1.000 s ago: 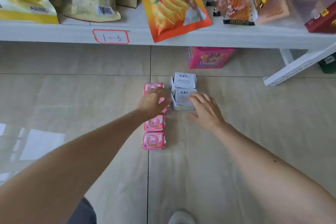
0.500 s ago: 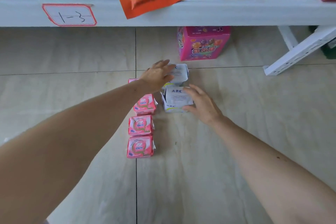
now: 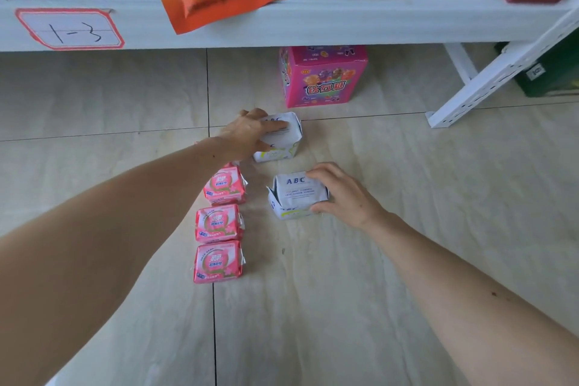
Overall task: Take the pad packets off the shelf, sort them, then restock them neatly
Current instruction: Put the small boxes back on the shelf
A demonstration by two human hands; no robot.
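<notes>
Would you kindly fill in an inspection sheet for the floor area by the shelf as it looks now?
Surface: tiled floor, bare around the packets.
Job's things: pink packets in a column, three showing; two white ABC stacks, far, near.
Clutter: pink candy box under the shelf.
Grippers: left hand on the far stack; right hand gripping the near stack.
Cables: nothing seen.
Surroundings: white shelf with snack bags, label 1-3.

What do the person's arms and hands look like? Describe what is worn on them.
Nothing is worn on either. The left hand and right hand are gloveless, with no rings, watch or bracelets visible. Both forearms are bare up to the frame edge, no sleeves showing. A few small dark spots mark the right forearm.
</notes>
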